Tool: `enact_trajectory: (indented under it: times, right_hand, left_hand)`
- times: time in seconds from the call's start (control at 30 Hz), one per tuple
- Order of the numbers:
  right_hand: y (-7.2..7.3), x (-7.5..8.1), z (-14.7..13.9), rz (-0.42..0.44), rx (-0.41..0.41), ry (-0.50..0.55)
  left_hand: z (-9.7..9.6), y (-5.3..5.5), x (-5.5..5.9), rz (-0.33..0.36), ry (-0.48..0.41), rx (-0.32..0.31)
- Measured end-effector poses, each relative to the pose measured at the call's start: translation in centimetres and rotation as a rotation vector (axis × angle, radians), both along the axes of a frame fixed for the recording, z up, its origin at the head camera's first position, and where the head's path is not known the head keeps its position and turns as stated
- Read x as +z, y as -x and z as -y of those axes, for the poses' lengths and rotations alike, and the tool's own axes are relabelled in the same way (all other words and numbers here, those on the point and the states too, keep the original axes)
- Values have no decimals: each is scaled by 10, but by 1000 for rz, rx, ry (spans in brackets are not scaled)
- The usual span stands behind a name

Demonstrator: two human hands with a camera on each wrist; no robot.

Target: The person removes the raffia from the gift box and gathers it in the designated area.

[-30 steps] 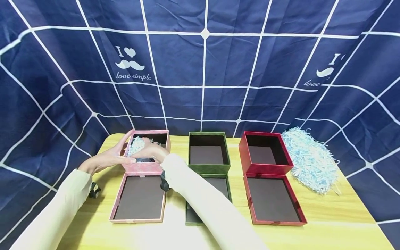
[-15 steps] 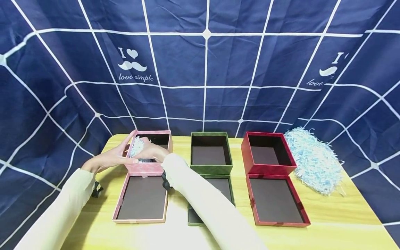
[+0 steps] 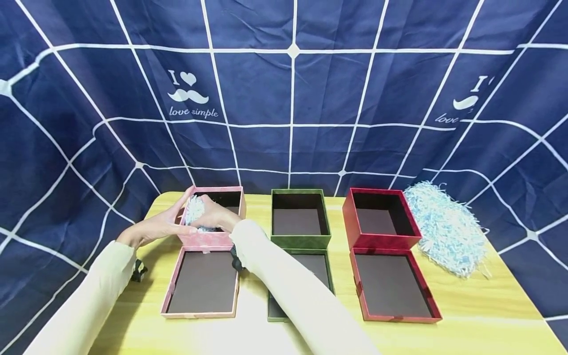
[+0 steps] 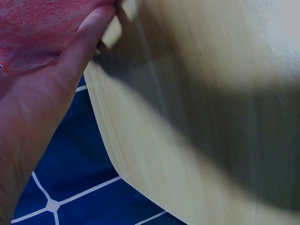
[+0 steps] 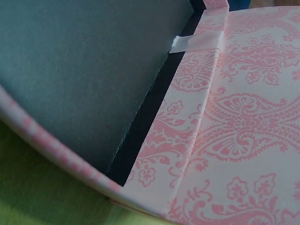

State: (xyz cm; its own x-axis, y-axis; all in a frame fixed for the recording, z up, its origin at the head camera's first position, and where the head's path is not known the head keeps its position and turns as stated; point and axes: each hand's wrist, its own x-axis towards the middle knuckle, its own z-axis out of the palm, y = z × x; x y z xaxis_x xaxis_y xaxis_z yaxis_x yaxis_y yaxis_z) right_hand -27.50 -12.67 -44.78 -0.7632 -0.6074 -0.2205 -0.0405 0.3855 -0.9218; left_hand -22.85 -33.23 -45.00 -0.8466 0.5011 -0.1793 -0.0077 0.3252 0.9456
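In the head view, the pink box (image 3: 206,239) stands open at the back left of the table. My left hand (image 3: 157,228) rests against its left side, thumb along the front rim and straight fingers along the side wall. The left wrist view shows a straight digit (image 4: 86,40) lying against the pink patterned wall (image 4: 33,28). My right hand (image 3: 215,214) reaches down into the box and grips a clump of pale blue shredded paper (image 3: 194,211) near the left wall. Its fingertips are hidden among the shreds. In front lies the pink lid (image 3: 205,283), dark inside up.
A green box (image 3: 299,240) with its lid (image 3: 312,264) stands in the middle, partly under my right sleeve. Further right are a red box (image 3: 383,241) and red lid (image 3: 392,286). A large heap of shredded paper (image 3: 445,229) lies at the table's right. Blue cloth (image 3: 328,98) hangs behind.
My right hand has sunk slightly into the pink box, and the clump of shreds looks more bunched by the left wall. The left hand stays against the box. The head view shifted slightly.
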Motion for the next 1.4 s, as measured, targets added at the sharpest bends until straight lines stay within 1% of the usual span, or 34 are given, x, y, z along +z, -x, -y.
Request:
enact_trajectory:
  times: [0.03, 0.13, 0.17, 0.33, 0.4, 0.53, 0.6, 0.77, 0.83, 0.9, 1.03, 1.13, 1.27, 1.4]
  right_hand:
    - [2, -3, 1, -8, -5, -6]
    - [4, -6, 2, -34, -5, -9]
    - [6, -8, 3, -54, -5, -15]
    - [5, -5, 1, -64, 28, 29]
    - [3, -1, -2, -50, 44, 60]
    - [2, 1, -1, -49, 31, 51]
    - [1, 3, -2, -34, 19, 43]
    - [-1, 8, -6, -10, 34, 59]
    - [-1, 9, -7, -6, 32, 63]
    - [0, 9, -7, -1, 18, 49]
    - [4, 12, -9, -4, -48, -7]
    - [5, 17, -13, 9, -89, -21]
    - [4, 23, -19, 14, -108, 19]
    - [5, 29, -26, -8, -134, 40]
  left_hand:
    - [0, 0, 0, 0, 3, -2]
    - [-2, 0, 0, -6, 17, -4]
    - [-2, 0, 0, -8, 19, -5]
    - [-5, 0, 2, -18, 49, -2]
    - [-5, 1, 5, -15, 58, -6]
    - [-2, 0, 9, -10, 75, -12]
    - [-2, 1, 12, -8, 89, -18]
    - [-3, 2, 17, 15, 120, -29]
    - [-5, 2, 19, 24, 119, -31]
    - [-5, 1, 19, 29, 123, -28]
    - [-7, 2, 19, 26, 109, -29]
    - [-6, 2, 18, 24, 104, -30]
    - [-6, 2, 16, 20, 106, -28]
    - [-6, 2, 15, 14, 94, -19]
